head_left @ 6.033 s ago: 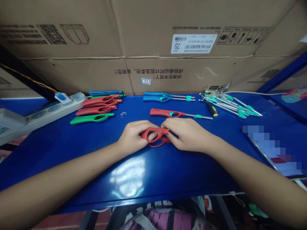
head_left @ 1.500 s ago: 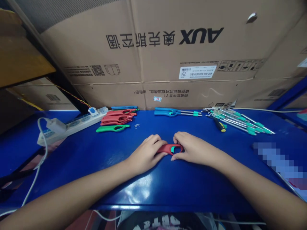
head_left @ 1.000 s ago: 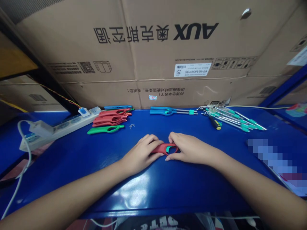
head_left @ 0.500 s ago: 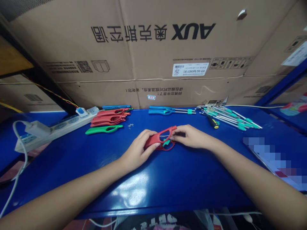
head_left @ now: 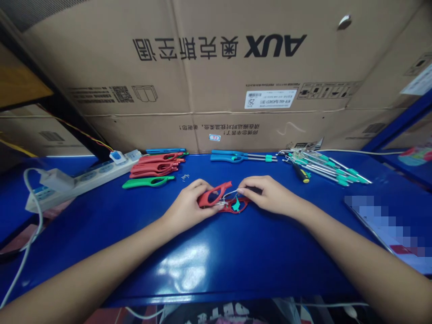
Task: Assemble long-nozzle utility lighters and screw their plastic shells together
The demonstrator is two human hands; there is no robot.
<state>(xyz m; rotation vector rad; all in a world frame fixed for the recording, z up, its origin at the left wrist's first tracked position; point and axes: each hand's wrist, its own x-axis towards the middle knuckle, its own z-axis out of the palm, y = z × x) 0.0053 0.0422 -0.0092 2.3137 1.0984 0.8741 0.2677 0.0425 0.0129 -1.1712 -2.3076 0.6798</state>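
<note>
My left hand [head_left: 193, 201] is closed around the red lighter casing half [head_left: 213, 193], which is lifted at an angle. Just below it lies a second red casing half [head_left: 232, 209] with a green trigger [head_left: 237, 204] in its loop. Whether my left thumb also grips this lower half, I cannot tell. Between the halves some pale metallic inner parts [head_left: 222, 203] show near my thumb. My right hand [head_left: 261, 191] pinches a thin whitish wire [head_left: 231, 193] that runs toward those parts. Its fingertips are over the far end of the lower half.
Red casings [head_left: 153, 168] and a green casing [head_left: 148, 182] are stacked left, with tiny screws [head_left: 185, 177] beside them. Blue lighters [head_left: 227, 157] lie at the back. Metal rods with green pieces [head_left: 324, 166] and a screwdriver [head_left: 299, 172] are right. A power strip [head_left: 91, 176] stands left.
The upper red half has shifted left and tilted away from the lower half, opening a gap. My right hand has left its tip and now holds the wire.
</note>
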